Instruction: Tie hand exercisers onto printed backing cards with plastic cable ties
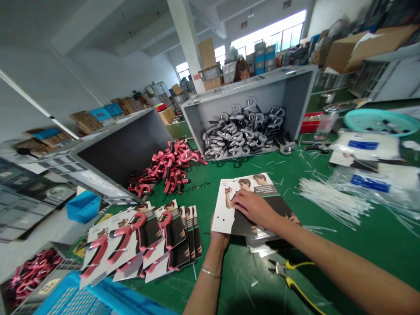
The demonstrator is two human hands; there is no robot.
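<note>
A single head-worn camera looks forward and down from the person's side of the table [278, 170], near the left hand [218, 235] and right hand [253, 207]. Its wide view leans, room lines climbing rightward, and reaches past the bin [297, 100] to the window [288, 37] and ceiling [141, 26].

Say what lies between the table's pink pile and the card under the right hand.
In the head view, black handwriting on the table lies between pile and card.

Pale walls [138, 74], white pillar [185, 41], beamed ceiling [88, 22], bright far windows [290, 36], greyish floor [29, 236], possibly concrete
</note>
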